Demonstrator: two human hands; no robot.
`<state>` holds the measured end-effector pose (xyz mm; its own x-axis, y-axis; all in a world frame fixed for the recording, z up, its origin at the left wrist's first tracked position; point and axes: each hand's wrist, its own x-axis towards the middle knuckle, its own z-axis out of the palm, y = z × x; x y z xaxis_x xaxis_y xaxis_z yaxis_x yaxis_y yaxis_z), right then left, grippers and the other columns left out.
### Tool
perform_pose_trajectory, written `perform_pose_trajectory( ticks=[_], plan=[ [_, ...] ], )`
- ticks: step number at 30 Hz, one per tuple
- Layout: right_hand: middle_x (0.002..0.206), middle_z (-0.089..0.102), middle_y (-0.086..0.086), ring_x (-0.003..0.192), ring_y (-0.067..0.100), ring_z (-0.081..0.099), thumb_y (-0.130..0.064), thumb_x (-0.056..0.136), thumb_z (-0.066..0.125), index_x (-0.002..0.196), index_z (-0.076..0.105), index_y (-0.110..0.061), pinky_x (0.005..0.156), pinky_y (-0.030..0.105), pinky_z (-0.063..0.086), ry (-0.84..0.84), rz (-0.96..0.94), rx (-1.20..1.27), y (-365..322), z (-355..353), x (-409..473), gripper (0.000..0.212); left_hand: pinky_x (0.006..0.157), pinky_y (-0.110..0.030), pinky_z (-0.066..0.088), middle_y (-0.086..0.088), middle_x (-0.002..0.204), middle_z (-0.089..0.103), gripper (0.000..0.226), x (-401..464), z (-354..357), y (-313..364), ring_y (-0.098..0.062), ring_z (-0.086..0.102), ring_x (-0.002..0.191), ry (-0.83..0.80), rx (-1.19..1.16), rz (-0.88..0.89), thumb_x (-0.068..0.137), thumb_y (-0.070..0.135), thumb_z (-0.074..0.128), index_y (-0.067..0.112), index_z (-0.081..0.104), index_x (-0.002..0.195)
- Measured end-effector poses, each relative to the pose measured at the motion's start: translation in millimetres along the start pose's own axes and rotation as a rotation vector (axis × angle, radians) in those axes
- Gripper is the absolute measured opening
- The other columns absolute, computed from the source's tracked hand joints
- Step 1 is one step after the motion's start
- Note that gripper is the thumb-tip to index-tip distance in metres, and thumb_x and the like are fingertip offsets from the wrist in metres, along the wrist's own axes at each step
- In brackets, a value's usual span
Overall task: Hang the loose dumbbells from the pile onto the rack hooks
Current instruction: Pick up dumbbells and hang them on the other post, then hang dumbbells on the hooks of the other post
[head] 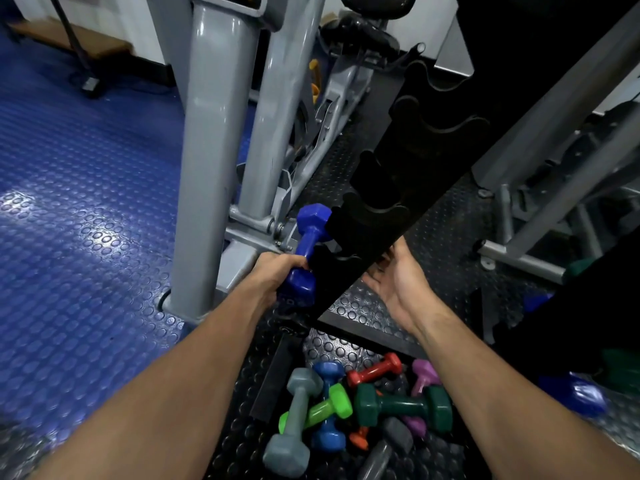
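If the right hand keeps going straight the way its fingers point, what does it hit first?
Most likely the slanted black rack bar. The open right hand points up and forward, its fingertips already at or behind the bar's lower edge. Depth is unclear, so contact cannot be confirmed.

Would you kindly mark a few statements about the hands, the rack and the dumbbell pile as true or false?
1. The left hand grips a blue dumbbell at the black rack. True.
2. The right hand holds a red dumbbell. False: it is open, palm showing, and holds nothing; the red dumbbell lies in the pile.
3. A dark green dumbbell lies in the pile on the floor. True.
4. The upper rack hooks are all filled with dumbbells. False: those in view are empty.
5. The grey dumbbell hangs on the rack. False: it lies in the pile.
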<state>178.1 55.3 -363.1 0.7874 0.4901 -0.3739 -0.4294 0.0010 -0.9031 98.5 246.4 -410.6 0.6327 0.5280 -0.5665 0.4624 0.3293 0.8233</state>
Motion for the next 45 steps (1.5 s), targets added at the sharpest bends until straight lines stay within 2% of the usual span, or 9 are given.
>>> perform_pose_trajectory(
  ticks=[7,10,14,19,22,25,28,36,45],
  plan=[
    [0.138,0.062,-0.003,0.131,0.018,0.057,-0.065,0.1,0.044,0.135,0.057,-0.033,0.117,0.044,0.04,-0.041,0.019,0.011,-4,-3,-1,0.049,0.057,-0.027,0.055,-0.014,0.093,0.073,0.016,-12,1,2,-0.029,0.07,0.067,-0.074,-0.043,0.024,0.093,0.015,0.059,0.007,0.072,0.099],
    [0.142,0.06,-0.001,0.136,0.021,0.054,-0.064,0.101,0.043,0.139,0.055,-0.031,0.12,0.048,0.036,-0.049,0.04,0.032,-5,-4,-1,0.052,0.049,-0.019,0.048,-0.002,0.063,0.069,0.027,-8,7,23,-0.017,0.063,0.049,-0.089,-0.091,0.021,0.092,0.022,0.051,0.008,0.072,0.101],
    [0.138,0.064,-0.001,0.131,0.02,0.059,-0.065,0.1,0.044,0.141,0.056,-0.031,0.119,0.048,0.038,-0.033,0.043,0.035,-4,-4,0,0.055,0.083,-0.034,0.041,-0.008,0.101,0.07,0.032,5,19,35,-0.025,0.061,0.102,-0.085,-0.019,0.038,0.101,0.035,0.043,0.015,0.067,0.098],
    [0.138,0.065,0.0,0.13,0.021,0.061,-0.067,0.099,0.043,0.141,0.057,-0.029,0.117,0.047,0.04,-0.033,0.043,0.022,-3,-5,2,0.057,0.058,-0.028,0.032,0.01,0.042,0.052,0.049,5,32,30,-0.012,0.044,0.061,-0.097,-0.03,-0.008,0.108,0.028,0.036,0.016,0.052,0.063],
    [0.141,0.063,0.002,0.131,0.021,0.06,-0.068,0.099,0.043,0.143,0.055,-0.028,0.115,0.045,0.042,-0.047,0.041,0.004,-2,-6,1,0.061,0.05,-0.026,0.03,-0.002,0.039,0.054,0.072,-3,29,24,-0.022,0.04,0.054,-0.121,-0.021,0.014,0.109,0.028,0.034,0.013,0.063,0.045],
    [0.146,0.057,0.0,0.133,0.022,0.056,-0.071,0.098,0.043,0.149,0.049,-0.029,0.114,0.045,0.042,-0.04,0.037,-0.016,-3,-7,1,0.067,0.046,-0.021,0.035,-0.042,0.084,0.059,0.055,-5,26,16,-0.026,0.055,0.052,-0.08,-0.109,0.052,0.109,0.025,0.035,-0.025,0.057,0.114],
    [0.145,0.057,-0.002,0.13,0.021,0.058,-0.074,0.095,0.042,0.149,0.048,-0.031,0.114,0.047,0.043,0.002,0.04,-0.102,-1,-13,-2,0.069,0.067,-0.026,0.043,-0.004,0.086,0.071,0.041,-4,16,-10,-0.014,0.059,0.08,-0.001,-0.125,0.054,0.106,0.032,0.041,0.005,0.072,0.1],
    [0.128,0.069,-0.003,0.116,0.017,0.067,-0.067,0.101,0.035,0.142,0.055,-0.028,0.105,0.043,0.05,0.109,0.159,-0.285,49,-57,-47,0.061,0.093,-0.044,0.044,-0.023,0.118,0.068,0.043,-45,10,-122,-0.04,0.061,0.11,0.261,0.237,-0.025,0.102,0.035,0.043,0.003,0.069,0.115],
    [0.118,0.072,0.004,0.107,0.018,0.068,-0.038,0.103,0.057,0.109,0.069,-0.024,0.084,0.028,0.052,0.315,0.344,-0.364,148,-131,-118,0.02,0.07,-0.023,0.049,0.0,0.088,0.068,0.013,-107,85,-193,-0.026,0.065,0.096,-0.059,0.371,-0.009,0.1,0.025,0.058,0.016,0.068,0.101]
  ],
)
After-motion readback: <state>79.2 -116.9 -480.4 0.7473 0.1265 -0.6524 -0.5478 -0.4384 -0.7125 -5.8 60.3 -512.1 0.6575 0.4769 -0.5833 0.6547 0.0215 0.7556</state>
